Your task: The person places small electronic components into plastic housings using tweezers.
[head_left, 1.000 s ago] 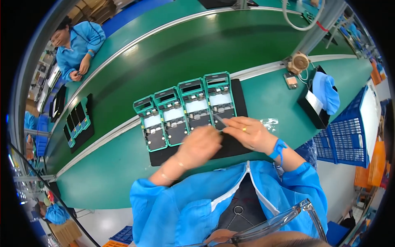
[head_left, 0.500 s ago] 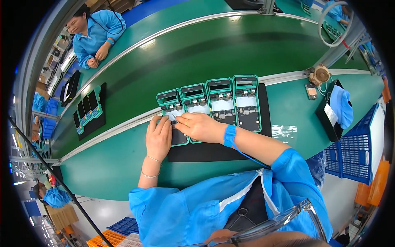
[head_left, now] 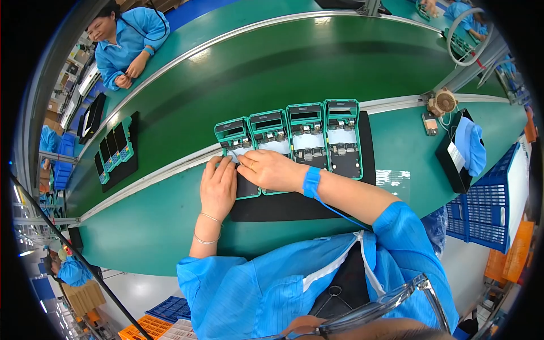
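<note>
Four-sided green housings with dark insides and white labels stand side by side in a row on a black mat (head_left: 283, 210). At the left end of the row, a green device housing (head_left: 230, 128) lies under both my hands. My left hand (head_left: 219, 186) rests with its fingers stretched along this housing's left side. My right hand (head_left: 273, 170) reaches across from the right, with thumb and forefinger pinched over the same housing beside the left fingertips. What it pinches is too small and covered to name. The hands partly hide the neighbouring housing (head_left: 267, 123). The housing (head_left: 343, 136) at the right end is uncovered.
Beyond the metal rail runs a dark green belt (head_left: 238, 73), with several finished-looking handheld devices (head_left: 117, 148) at left. On the right are a small fan (head_left: 442, 102), a black tray (head_left: 451, 165) with blue cloth, and a blue crate (head_left: 481, 218). A co-worker in blue sits far left.
My right hand has shifted slightly left and closer to my left fingertips over the leftmost housing. The left hand stays nearly in place. The view has tilted a little.
</note>
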A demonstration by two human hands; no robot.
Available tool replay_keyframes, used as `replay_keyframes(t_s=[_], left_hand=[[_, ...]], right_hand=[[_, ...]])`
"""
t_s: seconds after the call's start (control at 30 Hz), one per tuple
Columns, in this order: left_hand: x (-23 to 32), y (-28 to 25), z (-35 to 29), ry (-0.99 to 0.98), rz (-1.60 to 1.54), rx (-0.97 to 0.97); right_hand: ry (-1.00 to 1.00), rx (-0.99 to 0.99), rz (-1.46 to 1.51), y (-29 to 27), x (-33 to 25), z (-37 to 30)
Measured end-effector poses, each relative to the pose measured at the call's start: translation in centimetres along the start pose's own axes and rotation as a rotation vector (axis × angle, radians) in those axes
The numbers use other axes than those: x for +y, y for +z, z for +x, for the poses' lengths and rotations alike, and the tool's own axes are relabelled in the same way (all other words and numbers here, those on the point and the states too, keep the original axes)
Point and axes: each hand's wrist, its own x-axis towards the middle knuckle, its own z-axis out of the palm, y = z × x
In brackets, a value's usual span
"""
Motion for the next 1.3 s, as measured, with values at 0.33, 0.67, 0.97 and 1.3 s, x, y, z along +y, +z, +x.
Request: replay_keyframes(t_s=[0.33,0.67,0.97,1.3], left_hand=[[0.3,-0.5,0.4,-0.011,0.062,-0.100],[0.4,-0.6,0.3,-0.028,0.043,-0.167],[4.8,-0.1,0.1,0.081,-0.126,-0.018],[11.4,1.7,-0.9,0.320,-0.164,-0.360]], right_hand=[[-0.028,-0.008,-0.052,0.1,-0.3,0.0],[0.160,-0.074,-0.005,-10.7,1.2,-4.4],[0.905,0.117,-0.244,-25.7,-0.5,-20.2],[0.969,0.333,-0.257,-24.6,-4.5,-24.6]])
